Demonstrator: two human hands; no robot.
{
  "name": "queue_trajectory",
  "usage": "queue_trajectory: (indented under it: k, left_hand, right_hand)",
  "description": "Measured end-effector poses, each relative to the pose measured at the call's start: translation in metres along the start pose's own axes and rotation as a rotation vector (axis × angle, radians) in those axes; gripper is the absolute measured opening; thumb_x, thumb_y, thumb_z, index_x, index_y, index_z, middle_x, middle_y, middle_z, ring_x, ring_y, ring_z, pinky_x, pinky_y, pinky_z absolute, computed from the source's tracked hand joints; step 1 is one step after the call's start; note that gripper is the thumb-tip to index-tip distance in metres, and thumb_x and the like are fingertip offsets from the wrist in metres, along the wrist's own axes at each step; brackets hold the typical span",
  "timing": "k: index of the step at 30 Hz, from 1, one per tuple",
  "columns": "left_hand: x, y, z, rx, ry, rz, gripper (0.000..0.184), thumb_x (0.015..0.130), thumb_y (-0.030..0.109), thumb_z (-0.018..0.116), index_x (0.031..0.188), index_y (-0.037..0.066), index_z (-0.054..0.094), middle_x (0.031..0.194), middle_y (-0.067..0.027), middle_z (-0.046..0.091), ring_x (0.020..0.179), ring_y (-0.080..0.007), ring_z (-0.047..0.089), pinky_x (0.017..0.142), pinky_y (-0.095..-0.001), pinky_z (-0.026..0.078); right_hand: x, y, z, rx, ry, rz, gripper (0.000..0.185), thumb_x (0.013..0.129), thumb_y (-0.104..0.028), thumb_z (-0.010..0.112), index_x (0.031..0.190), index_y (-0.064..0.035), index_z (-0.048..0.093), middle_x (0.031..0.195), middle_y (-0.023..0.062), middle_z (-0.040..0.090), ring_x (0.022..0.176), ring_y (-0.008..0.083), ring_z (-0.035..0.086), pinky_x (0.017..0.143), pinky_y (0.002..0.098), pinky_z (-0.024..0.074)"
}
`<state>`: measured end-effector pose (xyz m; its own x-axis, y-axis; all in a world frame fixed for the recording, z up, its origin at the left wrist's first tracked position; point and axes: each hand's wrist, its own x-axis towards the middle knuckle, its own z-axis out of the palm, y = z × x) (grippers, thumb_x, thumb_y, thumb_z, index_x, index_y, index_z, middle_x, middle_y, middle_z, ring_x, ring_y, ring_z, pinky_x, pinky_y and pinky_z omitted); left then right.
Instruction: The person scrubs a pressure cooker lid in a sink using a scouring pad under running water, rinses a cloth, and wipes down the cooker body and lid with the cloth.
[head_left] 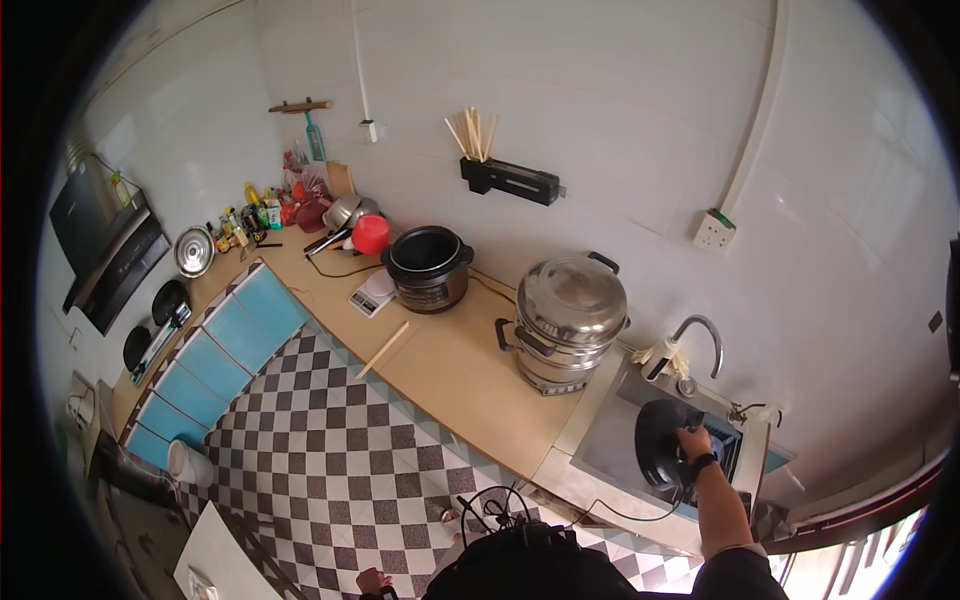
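Note:
Over the sink (620, 455) at the right, my right hand (693, 443) is closed on the edge of a dark, round, lid-like thing (660, 445), tilted on its side. A black band circles that wrist. Down at the bottom edge, my left hand (373, 581) hangs low beside my body, small in view, its fingers loosely apart with nothing visible in them. Behind the sink rises a curved faucet (712, 335). Left of the sink stands a steel steamer pot (570, 310) with its lid on. A dark electric cooker (428, 270) stands uncovered farther along the counter.
A kitchen scale (372, 294) and a wooden stick (383, 350) lie on the counter (470, 395); the stick overhangs its front edge. A red bowl (370, 234) and bottles fill the far corner. A stove (158, 335) is at left. A cable runs along the sink's front.

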<state>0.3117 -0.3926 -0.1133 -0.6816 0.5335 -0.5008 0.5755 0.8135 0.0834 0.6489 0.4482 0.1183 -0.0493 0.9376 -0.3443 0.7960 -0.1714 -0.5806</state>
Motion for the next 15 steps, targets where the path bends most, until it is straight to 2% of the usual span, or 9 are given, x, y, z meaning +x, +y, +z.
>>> queue_trajectory:
  k: [1,2,5,7,8,9,11,14,15]
  left_hand:
    - [0.003,-0.005,-0.006,0.062,0.125,0.139,0.038,0.084,0.043,0.069,0.113,0.018,0.070,0.093,-0.0135,0.069,0.061,-0.0327,0.064,0.047,-0.0393,0.044]
    - [0.004,-0.011,-0.007,0.071,0.063,0.129,0.034,0.086,0.039,0.068,0.111,0.016,0.069,0.088,-0.0110,0.066,0.062,-0.0303,0.063,0.048,-0.0396,0.045]
    - [0.005,-0.035,-0.003,0.184,0.096,0.284,0.022,0.093,0.028,0.065,0.106,0.011,0.065,0.074,-0.0036,0.059,0.065,-0.0230,0.063,0.049,-0.0405,0.049]
    - [0.002,-0.028,0.002,0.084,0.108,0.069,0.029,0.092,0.035,0.067,0.105,0.009,0.070,0.089,-0.0109,0.068,0.083,-0.0290,0.067,0.070,-0.0428,0.053]
    - [0.002,-0.025,0.001,-0.016,0.121,-0.144,0.038,0.091,0.043,0.068,0.104,0.008,0.074,0.104,-0.0182,0.076,0.102,-0.0351,0.072,0.090,-0.0452,0.057]
    - [-0.003,-0.026,-0.006,-0.059,0.098,-0.097,0.038,0.094,0.045,0.064,0.101,0.008,0.074,0.101,-0.0175,0.076,0.102,-0.0343,0.072,0.089,-0.0454,0.057]
    - [-0.009,-0.021,-0.009,-0.113,0.011,-0.153,0.048,0.096,0.052,0.061,0.107,0.008,0.074,0.105,-0.0153,0.077,0.100,-0.0340,0.072,0.087,-0.0449,0.058]
    - [-0.017,-0.017,-0.013,-0.223,-0.072,-0.239,0.056,0.101,0.057,0.055,0.121,0.007,0.071,0.109,-0.0129,0.077,0.094,-0.0306,0.074,0.083,-0.0422,0.059]
    - [-0.016,-0.020,-0.014,-0.198,-0.113,-0.236,0.054,0.101,0.055,0.056,0.122,0.007,0.070,0.111,-0.0127,0.077,0.095,-0.0307,0.073,0.084,-0.0433,0.059]
  right_hand:
    - [0.025,0.020,0.009,-0.006,-0.003,-0.010,0.077,0.078,-0.037,0.079,0.135,0.0088,0.053,0.121,0.0284,0.070,0.110,0.0421,0.072,0.076,0.0457,0.0650]
    - [0.051,0.039,0.025,-0.082,0.069,0.007,0.074,0.077,-0.038,0.078,0.132,0.0061,0.055,0.121,0.0284,0.070,0.110,0.0414,0.072,0.078,0.0491,0.0647]
    - [0.017,0.001,0.029,-0.090,0.112,0.106,0.072,0.075,-0.041,0.077,0.129,0.0029,0.060,0.124,0.0289,0.070,0.113,0.0419,0.071,0.089,0.0511,0.0609]
    - [-0.014,-0.029,0.023,-0.097,0.112,0.120,0.072,0.074,-0.042,0.078,0.128,0.0025,0.060,0.125,0.0298,0.069,0.116,0.0433,0.070,0.097,0.0500,0.0577]
    - [-0.004,-0.020,0.027,-0.136,0.124,0.095,0.073,0.074,-0.042,0.078,0.128,0.0024,0.060,0.126,0.0305,0.069,0.116,0.0440,0.069,0.099,0.0497,0.0563]
    - [0.010,-0.008,0.033,-0.217,0.150,0.040,0.073,0.073,-0.042,0.078,0.128,0.0022,0.059,0.126,0.0318,0.068,0.118,0.0455,0.068,0.103,0.0490,0.0535]
    - [0.014,0.002,0.048,-0.204,0.272,-0.121,0.068,0.074,-0.039,0.077,0.124,0.0042,0.060,0.119,0.0303,0.071,0.115,0.0454,0.069,0.099,0.0485,0.0547]
    - [0.001,-0.011,0.055,-0.172,0.254,-0.008,0.070,0.075,-0.040,0.076,0.126,0.0034,0.057,0.121,0.0325,0.069,0.120,0.0488,0.065,0.103,0.0501,0.0531]
    - [-0.005,-0.015,0.059,-0.155,0.310,0.020,0.063,0.074,-0.037,0.076,0.121,0.0026,0.062,0.117,0.0303,0.071,0.117,0.0455,0.068,0.101,0.0476,0.0540]
